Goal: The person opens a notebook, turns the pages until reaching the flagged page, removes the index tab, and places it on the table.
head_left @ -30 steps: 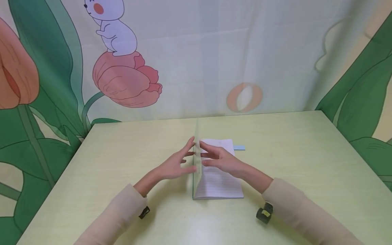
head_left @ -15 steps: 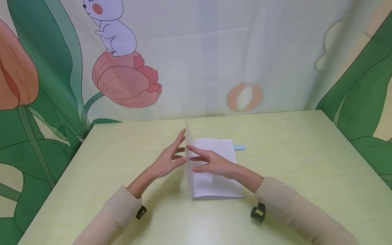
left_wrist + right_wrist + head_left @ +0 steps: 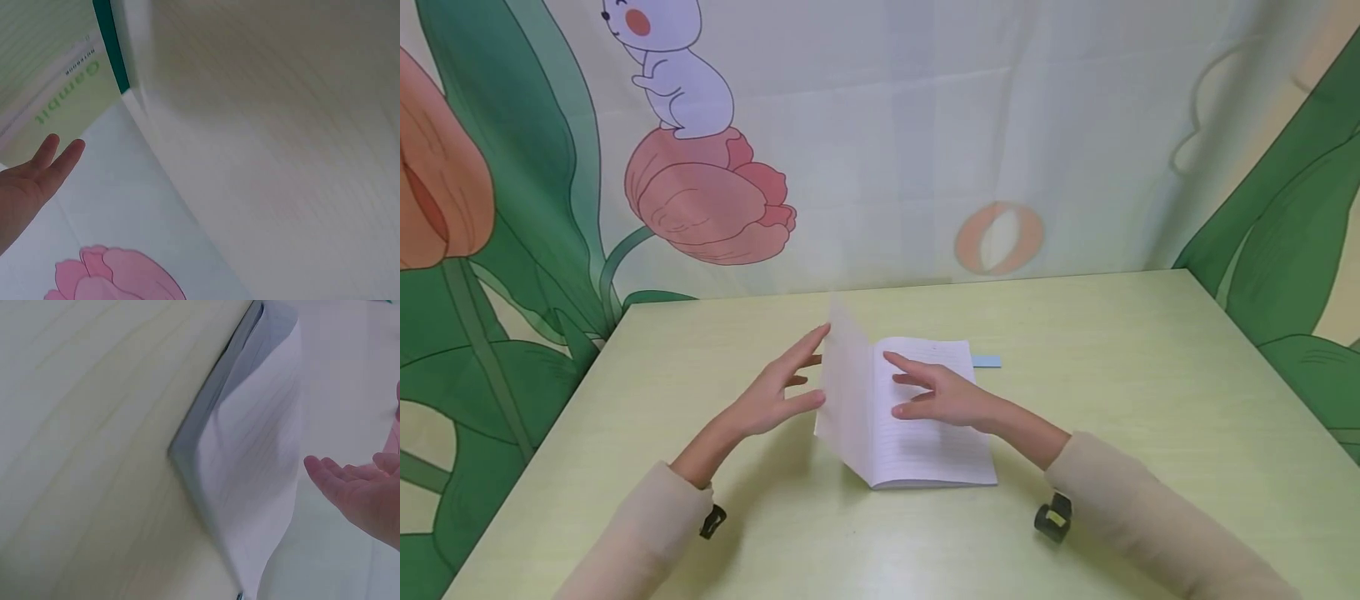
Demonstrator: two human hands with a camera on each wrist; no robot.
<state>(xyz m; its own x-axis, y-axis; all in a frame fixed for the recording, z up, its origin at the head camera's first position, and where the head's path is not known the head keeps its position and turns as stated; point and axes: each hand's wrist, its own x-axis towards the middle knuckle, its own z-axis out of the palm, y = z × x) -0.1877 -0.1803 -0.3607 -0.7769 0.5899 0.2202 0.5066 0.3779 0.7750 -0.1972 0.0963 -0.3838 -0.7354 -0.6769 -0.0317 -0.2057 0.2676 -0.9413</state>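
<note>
A lined notebook (image 3: 932,450) lies on the table, its right-hand page flat and its front cover (image 3: 848,408) tilted up to the left. My left hand (image 3: 769,398) has its fingers spread along the outer side of that cover, fingertips right at its outer edge. In the left wrist view the left hand (image 3: 31,187) is beside a pale green cover (image 3: 56,75) printed "Gambit", next to a dark green spine (image 3: 111,47). Hovering over the lined page, my right hand (image 3: 946,396) has extended fingers and holds nothing. The right wrist view shows the right hand (image 3: 369,494) near the pages (image 3: 256,450).
A light blue tab (image 3: 987,362) sticks out past the notebook's right edge. The pale wood-grain table (image 3: 1150,375) ends at a printed curtain (image 3: 865,167) behind. Small black devices, one (image 3: 1053,518) at the right sleeve and another (image 3: 712,522) at the left, are worn on the wrists.
The cover has swung from upright over to the left, with my left hand moving left alongside it. My right hand followed leftward, then drew back right, away from the cover.
</note>
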